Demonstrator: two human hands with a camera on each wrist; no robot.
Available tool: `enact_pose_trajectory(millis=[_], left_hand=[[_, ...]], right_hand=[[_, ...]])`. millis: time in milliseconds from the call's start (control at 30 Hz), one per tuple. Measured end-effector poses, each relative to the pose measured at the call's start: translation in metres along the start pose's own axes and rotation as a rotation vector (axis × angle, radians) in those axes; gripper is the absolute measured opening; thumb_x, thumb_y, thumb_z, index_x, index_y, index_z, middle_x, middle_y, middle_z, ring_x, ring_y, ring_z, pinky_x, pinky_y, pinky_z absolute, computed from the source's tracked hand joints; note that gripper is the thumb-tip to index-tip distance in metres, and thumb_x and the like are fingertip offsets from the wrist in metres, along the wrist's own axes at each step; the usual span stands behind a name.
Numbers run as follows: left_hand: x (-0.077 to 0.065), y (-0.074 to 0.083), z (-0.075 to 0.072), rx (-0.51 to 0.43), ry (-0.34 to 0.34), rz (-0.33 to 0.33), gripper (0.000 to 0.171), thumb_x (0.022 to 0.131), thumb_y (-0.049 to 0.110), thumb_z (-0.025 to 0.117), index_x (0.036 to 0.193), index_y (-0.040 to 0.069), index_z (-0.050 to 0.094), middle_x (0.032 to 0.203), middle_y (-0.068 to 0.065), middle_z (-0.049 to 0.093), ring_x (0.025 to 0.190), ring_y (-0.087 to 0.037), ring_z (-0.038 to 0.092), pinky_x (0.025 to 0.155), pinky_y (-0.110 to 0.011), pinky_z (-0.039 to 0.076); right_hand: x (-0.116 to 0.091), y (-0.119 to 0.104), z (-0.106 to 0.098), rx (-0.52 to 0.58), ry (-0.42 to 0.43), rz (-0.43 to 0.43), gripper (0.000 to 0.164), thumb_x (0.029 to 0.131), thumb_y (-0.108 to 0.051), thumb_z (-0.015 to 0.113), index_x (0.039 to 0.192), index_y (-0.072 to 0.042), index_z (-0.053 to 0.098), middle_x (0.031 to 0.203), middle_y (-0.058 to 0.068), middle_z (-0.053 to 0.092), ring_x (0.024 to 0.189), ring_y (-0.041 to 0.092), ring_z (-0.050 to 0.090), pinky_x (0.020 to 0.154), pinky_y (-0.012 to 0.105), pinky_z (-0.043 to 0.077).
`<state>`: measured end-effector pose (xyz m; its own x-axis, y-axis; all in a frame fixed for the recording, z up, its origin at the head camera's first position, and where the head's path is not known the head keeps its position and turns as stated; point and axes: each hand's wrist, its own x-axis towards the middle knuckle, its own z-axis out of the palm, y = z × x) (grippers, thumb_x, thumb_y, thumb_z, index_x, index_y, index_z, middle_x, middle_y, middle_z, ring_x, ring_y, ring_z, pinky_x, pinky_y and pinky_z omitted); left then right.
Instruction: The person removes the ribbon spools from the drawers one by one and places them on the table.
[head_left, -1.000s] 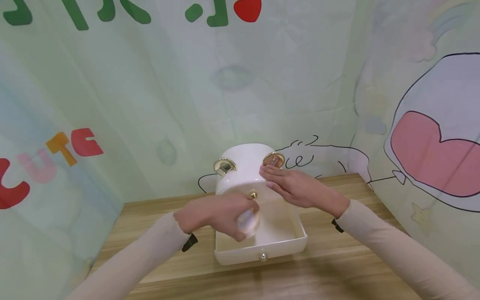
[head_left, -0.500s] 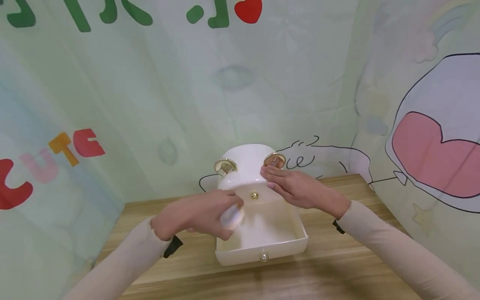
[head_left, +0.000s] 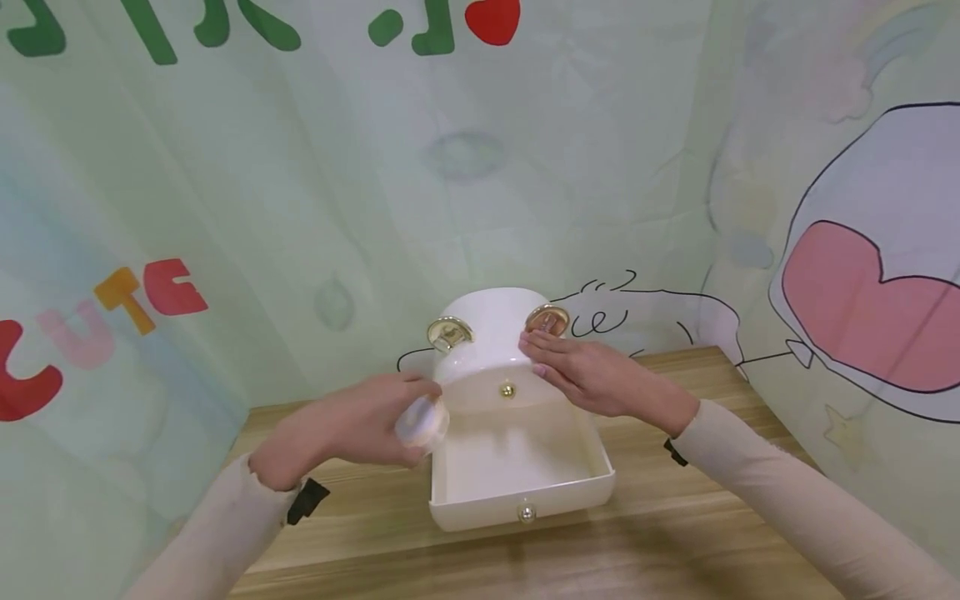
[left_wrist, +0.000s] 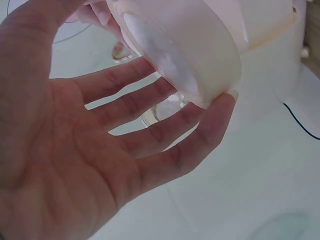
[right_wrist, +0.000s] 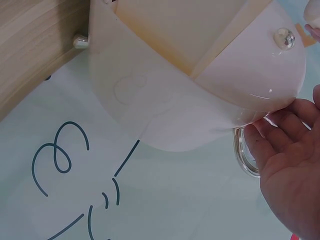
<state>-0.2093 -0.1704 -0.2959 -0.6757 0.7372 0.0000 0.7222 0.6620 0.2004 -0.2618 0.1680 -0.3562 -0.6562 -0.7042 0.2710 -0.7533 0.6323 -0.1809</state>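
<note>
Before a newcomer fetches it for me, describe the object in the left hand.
On the wooden table stands a white cabinet, drawer pulled out. By the drawer's left edge, the left hand holds the pale round object, bigger than the metallic knobs.

L hand [head_left: 360, 421] in grasp, fingers [left_wrist: 184, 156] spaced apart & bent; L wrist [head_left: 281, 462] angled inward. R hand [head_left: 588, 379], back up, fingers tog. & nearly str., directed fwd & to L. L forearm [head_left: 210, 529] & R forearm [head_left: 791, 492], both sleeved, converge fwd.
</note>
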Motion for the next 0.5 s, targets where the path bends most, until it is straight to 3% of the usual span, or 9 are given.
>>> enact_pose_trajectory(millis=[200,333,500], left_hand=[[-0.014,-0.021,0.004,-0.053,0.024,-0.117,0.052,0.078,0.03,0.083,0.123,0.012,0.065,0.109,0.001,0.066,0.092,-0.014,0.059,0.075,-0.027,0.05],[-0.023,-0.034,0.009,-0.051,0.05,-0.194,0.047,0.079,0.04,0.082,0.115,0.015,0.067,0.102,0.003,0.064,0.085,-0.012,0.058,0.07,-0.025,0.049],[-0.031,-0.052,0.015,-0.043,0.052,-0.242,0.049,0.074,0.034,0.084,0.115,0.011,0.067,0.103,0.0,0.064,0.084,-0.013,0.057,0.071,-0.027,0.049]], right_hand=[[0.0,0.001,0.001,-0.004,0.004,0.0,0.05,0.113,-0.031,0.045,0.157,-0.007,0.046,0.165,0.01,0.044,0.154,0.027,0.043,0.121,0.049,0.043],[0.0,0.0,0.001,0.001,0.007,-0.001,0.05,0.113,-0.031,0.044,0.157,-0.007,0.046,0.165,0.01,0.044,0.154,0.028,0.043,0.121,0.049,0.043],[0.0,-0.002,0.0,-0.001,0.008,-0.001,0.05,0.113,-0.031,0.044,0.157,-0.007,0.046,0.165,0.01,0.044,0.154,0.027,0.043,0.121,0.049,0.042]])
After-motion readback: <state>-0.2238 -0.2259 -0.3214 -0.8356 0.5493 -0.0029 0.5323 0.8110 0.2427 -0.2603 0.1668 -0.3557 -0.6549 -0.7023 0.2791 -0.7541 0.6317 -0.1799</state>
